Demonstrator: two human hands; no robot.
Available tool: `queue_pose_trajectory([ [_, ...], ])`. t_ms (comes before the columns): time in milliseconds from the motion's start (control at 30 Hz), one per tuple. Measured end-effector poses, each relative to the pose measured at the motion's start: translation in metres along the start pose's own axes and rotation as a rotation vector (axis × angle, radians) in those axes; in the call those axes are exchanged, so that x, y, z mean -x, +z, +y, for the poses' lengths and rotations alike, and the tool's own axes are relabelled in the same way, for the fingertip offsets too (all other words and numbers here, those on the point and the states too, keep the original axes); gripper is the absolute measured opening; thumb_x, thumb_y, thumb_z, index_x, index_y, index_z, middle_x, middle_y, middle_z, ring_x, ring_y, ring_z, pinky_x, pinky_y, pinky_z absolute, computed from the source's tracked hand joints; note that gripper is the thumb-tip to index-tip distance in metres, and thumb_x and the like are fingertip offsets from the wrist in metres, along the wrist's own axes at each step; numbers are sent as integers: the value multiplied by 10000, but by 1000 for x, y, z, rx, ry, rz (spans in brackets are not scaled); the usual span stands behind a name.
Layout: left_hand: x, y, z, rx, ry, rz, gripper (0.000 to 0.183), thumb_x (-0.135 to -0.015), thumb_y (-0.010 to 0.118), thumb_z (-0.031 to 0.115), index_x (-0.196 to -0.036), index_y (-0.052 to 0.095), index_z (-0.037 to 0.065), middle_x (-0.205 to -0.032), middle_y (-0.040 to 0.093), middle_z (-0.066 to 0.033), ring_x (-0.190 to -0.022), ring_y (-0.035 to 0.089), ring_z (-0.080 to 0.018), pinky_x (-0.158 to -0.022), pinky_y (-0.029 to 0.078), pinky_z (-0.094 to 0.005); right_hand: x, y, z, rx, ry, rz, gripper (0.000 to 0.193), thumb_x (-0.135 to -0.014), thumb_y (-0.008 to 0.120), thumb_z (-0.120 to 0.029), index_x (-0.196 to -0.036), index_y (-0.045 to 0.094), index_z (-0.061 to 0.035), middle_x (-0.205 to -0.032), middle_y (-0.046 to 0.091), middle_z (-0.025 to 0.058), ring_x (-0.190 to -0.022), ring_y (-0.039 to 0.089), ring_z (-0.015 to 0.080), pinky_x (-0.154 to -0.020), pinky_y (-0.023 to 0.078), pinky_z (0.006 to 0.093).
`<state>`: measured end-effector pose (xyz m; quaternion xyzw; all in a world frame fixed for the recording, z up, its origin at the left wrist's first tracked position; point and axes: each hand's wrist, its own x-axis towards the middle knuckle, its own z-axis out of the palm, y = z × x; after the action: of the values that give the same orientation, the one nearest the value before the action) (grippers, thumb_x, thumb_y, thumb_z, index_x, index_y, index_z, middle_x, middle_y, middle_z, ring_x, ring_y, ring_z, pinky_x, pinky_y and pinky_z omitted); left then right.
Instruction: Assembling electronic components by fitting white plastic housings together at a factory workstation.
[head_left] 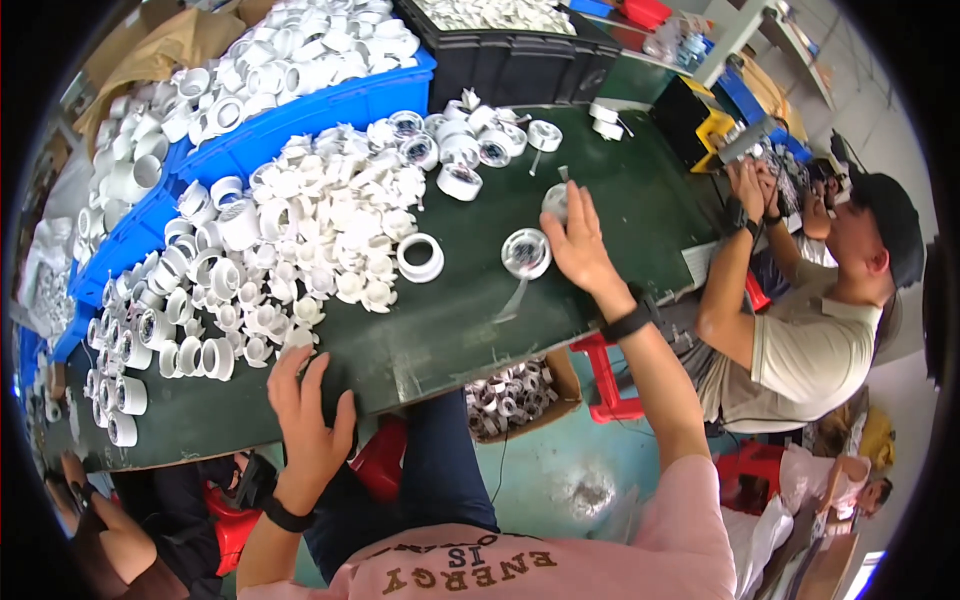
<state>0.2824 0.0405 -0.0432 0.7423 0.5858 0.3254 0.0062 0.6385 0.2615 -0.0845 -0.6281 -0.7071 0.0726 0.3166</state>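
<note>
My right hand (582, 245), fingers stretched out, lies against a small round white housing (555, 203) and partly hides it. Just left of that hand is another round white housing (526, 253) with a dark, detailed inside and a pale strip trailing toward the table's front. My left hand (310, 405) has its fingers apart at the near edge of a heap of white petal-shaped plastic pieces (330, 210). Its fingertips come up to one white piece (299, 338); whether they touch it I cannot tell. A plain white ring (420, 257) sits between the heap and the housings.
Blue bins (310, 110) of white rings and a black crate (520, 65) border the dark green table (400, 350). White housings (460, 150) cluster at the back. A carton (560, 395) of parts stands below. A co-worker (800, 330) sits at the right by a black-and-yellow machine (695, 120).
</note>
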Motion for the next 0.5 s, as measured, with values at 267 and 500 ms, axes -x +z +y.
queue_pose_trajectory([
  [267, 3, -1, -14, -297, -90, -14, 541, -745, 661, 193, -1228, 517, 0, -1314, 449, -237, -1237, 401, -442, -1017, 295, -539, -205, 11, 116, 477, 97, 491, 635, -799, 622, -470, -1371, 494, -225, -1382, 435, 244, -1236, 451, 444, -999, 419, 515],
  [500, 6, -2, -7, -315, -162, -70, 583, -723, 684, 274, -1215, 528, 3, -1308, 450, -224, -1223, 409, -429, -987, 304, -541, -230, 41, 104, 43, 20, 250, 394, -833, 660, -279, -1191, 635, -118, -1145, 626, 172, -1025, 623, 325, -866, 487, 370],
])
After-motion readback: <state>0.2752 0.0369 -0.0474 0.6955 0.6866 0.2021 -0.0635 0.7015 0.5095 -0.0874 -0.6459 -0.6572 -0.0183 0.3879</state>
